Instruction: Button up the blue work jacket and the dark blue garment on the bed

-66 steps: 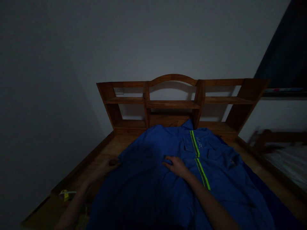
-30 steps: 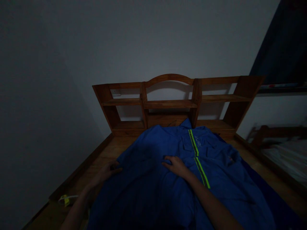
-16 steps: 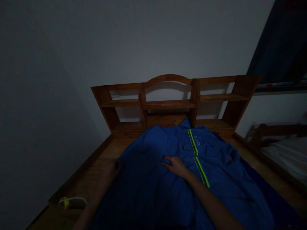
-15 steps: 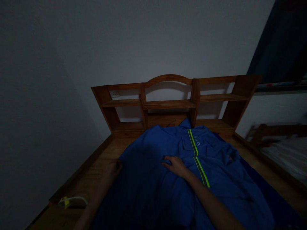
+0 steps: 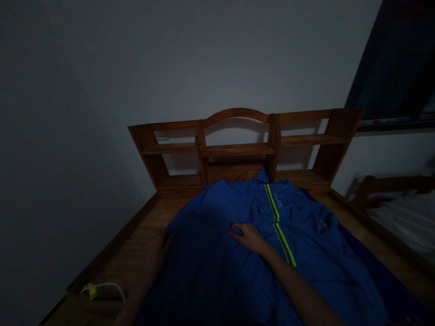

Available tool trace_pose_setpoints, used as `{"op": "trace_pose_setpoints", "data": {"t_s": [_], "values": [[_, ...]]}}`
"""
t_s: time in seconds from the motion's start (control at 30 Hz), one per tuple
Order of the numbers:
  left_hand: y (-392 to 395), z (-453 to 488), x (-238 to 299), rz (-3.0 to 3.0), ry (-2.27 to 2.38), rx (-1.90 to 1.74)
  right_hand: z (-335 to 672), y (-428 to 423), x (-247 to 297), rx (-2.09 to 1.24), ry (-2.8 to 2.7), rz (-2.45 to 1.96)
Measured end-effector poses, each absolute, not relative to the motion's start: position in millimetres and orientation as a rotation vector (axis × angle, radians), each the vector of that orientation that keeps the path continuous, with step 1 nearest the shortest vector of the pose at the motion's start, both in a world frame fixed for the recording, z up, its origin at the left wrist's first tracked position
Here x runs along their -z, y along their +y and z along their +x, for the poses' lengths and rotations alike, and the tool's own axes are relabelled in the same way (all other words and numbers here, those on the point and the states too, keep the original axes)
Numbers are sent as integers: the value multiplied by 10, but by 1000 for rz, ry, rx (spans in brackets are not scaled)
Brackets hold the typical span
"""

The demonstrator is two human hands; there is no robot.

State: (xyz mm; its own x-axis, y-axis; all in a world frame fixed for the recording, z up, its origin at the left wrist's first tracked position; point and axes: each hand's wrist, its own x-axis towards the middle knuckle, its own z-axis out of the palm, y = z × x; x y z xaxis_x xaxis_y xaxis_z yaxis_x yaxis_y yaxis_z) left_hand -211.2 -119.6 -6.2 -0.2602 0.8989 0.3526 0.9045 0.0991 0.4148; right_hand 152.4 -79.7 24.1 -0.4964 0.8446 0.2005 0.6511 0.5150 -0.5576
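A blue jacket (image 5: 306, 253) with neon green stripes down its front lies spread on a bare wooden bed platform (image 5: 136, 244). My right hand (image 5: 247, 235) rests flat on the middle of the jacket, fingers stretched out toward the left. My left hand (image 5: 162, 240) sits at the jacket's left edge; in the dim light its fingers look curled against the cloth edge, but the grip itself is hard to make out.
A wooden headboard with open shelves (image 5: 238, 149) stands against the grey wall behind the jacket. A white cable with a yellow tag (image 5: 98, 290) lies at the near left corner. Another wooden bed frame (image 5: 387, 190) shows at the right, under a dark curtain (image 5: 397, 63).
My left hand has drawn slightly back and in along the jacket's left edge. My right hand has stayed in place. The view has drifted a little to the right.
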Motion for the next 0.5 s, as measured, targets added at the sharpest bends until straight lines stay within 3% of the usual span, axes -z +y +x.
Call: {"op": "trace_pose_setpoints", "data": {"t_s": [0.5], "values": [[-1160, -2065, 113, -1986, -2326, 874, 1530, -772, -213, -550, -2317, -1211]]}}
